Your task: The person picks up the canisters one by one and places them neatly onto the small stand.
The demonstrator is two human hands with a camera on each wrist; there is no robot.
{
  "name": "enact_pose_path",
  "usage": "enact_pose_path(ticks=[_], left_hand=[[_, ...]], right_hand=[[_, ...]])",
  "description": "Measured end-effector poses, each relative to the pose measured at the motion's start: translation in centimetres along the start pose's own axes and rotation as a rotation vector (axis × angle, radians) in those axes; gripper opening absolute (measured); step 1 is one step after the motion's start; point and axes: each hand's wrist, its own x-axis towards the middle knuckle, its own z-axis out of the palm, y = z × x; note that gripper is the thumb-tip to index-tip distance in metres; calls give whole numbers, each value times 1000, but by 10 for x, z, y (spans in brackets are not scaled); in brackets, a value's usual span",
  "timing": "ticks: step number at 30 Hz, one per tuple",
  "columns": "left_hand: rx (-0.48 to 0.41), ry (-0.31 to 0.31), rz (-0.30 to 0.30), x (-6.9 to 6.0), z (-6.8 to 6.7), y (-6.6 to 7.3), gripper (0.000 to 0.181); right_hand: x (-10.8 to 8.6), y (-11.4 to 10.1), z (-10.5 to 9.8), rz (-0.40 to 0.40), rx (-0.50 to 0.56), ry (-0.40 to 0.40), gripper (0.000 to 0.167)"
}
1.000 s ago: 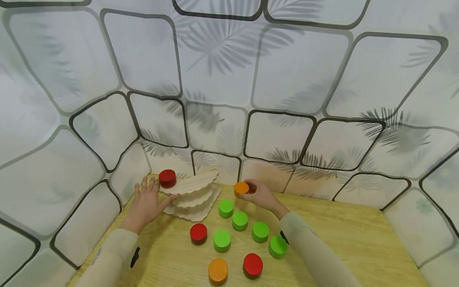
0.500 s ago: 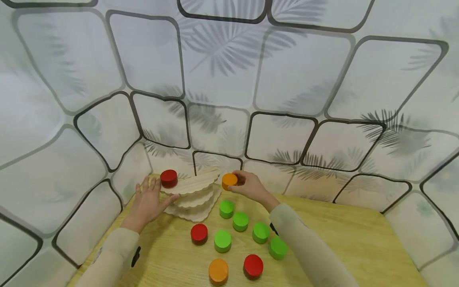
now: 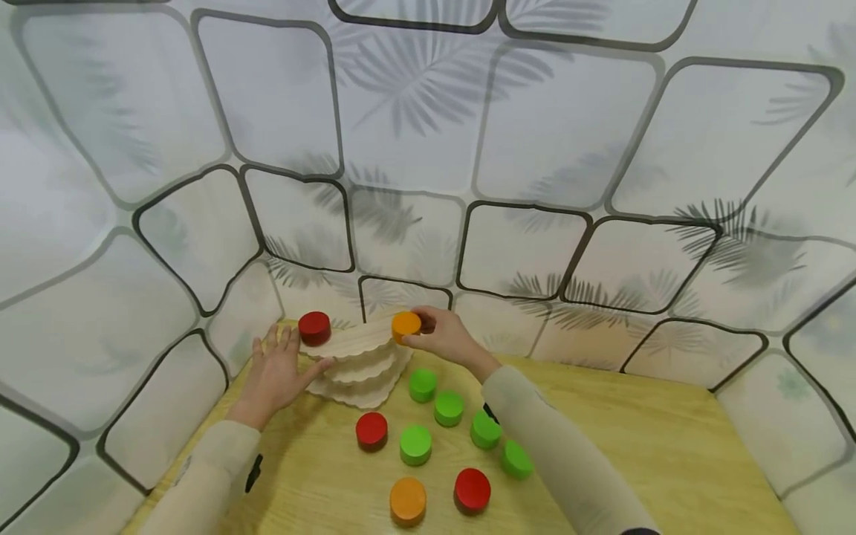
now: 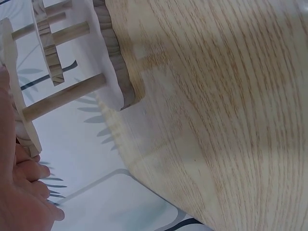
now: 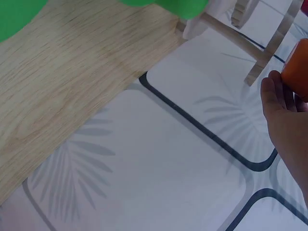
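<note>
A tiered wooden stand (image 3: 357, 342) with scalloped boards and round dowels stands in the back left corner of the table. My left hand (image 3: 270, 377) holds the left end of its top board, thumb along the front edge; its fingertips (image 4: 42, 171) show past the board's end. On that board's left end sits a red disc (image 3: 314, 328). My right hand (image 3: 444, 339) pinches an orange disc (image 3: 405, 328) at the right end of the top board. Whether this disc touches the board, I cannot tell. In the right wrist view the orange disc (image 5: 296, 72) is partly cut off.
Several green discs (image 3: 449, 408) lie in front of the stand on the wooden table (image 3: 622, 423). Two red discs (image 3: 472, 490) and another orange disc (image 3: 408, 501) lie nearer the front. Patterned walls (image 3: 408, 238) rise behind and at both sides.
My right hand has carried the orange disc leftward and up, from behind the green discs to the right end of the stand's top board. My left hand has stayed in place.
</note>
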Motion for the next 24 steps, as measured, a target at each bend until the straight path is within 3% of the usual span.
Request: enact_pose_path(ticks=[11, 24], left_hand=[[7, -2, 0, -1, -2, -2, 104], [13, -11, -7, 1, -1, 1, 104]], right_hand=[[14, -12, 15, -60, 2, -21, 44], [24, -24, 35, -45, 4, -26, 44]])
